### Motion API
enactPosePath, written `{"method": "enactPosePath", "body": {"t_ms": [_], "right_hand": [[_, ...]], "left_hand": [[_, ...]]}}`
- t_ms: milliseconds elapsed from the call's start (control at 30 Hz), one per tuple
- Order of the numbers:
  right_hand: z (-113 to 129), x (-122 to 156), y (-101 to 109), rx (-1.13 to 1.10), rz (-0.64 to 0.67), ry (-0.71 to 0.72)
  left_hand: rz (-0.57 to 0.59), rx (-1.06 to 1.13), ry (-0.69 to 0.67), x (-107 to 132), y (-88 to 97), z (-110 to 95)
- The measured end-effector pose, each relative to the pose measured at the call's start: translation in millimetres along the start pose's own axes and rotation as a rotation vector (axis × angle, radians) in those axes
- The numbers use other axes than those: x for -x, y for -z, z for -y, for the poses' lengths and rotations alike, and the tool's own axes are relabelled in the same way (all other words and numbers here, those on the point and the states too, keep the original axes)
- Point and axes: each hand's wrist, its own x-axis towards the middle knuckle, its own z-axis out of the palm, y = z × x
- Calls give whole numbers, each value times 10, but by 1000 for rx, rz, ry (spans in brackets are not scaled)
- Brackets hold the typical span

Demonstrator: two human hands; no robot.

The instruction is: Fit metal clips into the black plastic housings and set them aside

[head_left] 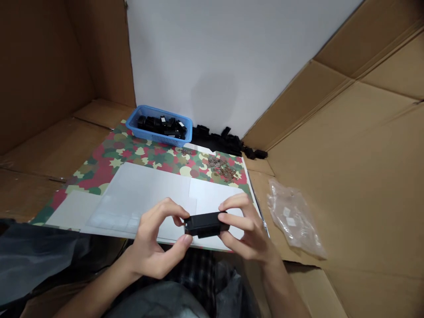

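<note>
Black plastic housing (206, 224) is held firmly end to end between the fingertips of the left hand (159, 236) and right hand (247, 229), raised over the near edge of a white sheet (142, 194) on a camouflage-patterned mat (99, 163).

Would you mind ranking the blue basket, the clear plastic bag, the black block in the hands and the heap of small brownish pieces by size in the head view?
1. Blue plastic basket and clear plastic bag: too alike to rank.
2. Black block, though camera nearness inflates it.
3. Heap of small brownish pieces.
</note>
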Motion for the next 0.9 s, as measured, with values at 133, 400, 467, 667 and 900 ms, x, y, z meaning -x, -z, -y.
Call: {"method": "enactPosePath", "body": {"t_ms": [133, 400, 467, 667, 900], "right_hand": [[-6, -17, -28, -204, 98, -188], [-243, 102, -337, -860, 55, -1044], [-291, 168, -358, -914, -11, -1147], [-540, 351, -546, -1030, -343, -1327], [-881, 466, -886, -1085, -500, -1352]], "left_hand": [[16, 105, 266, -15, 0, 17], [5, 184, 649, 7, 48, 316], [-8, 84, 653, 15, 89, 395], [509, -660, 466, -81, -155, 567], [663, -742, 526, -187, -421, 759]]}}
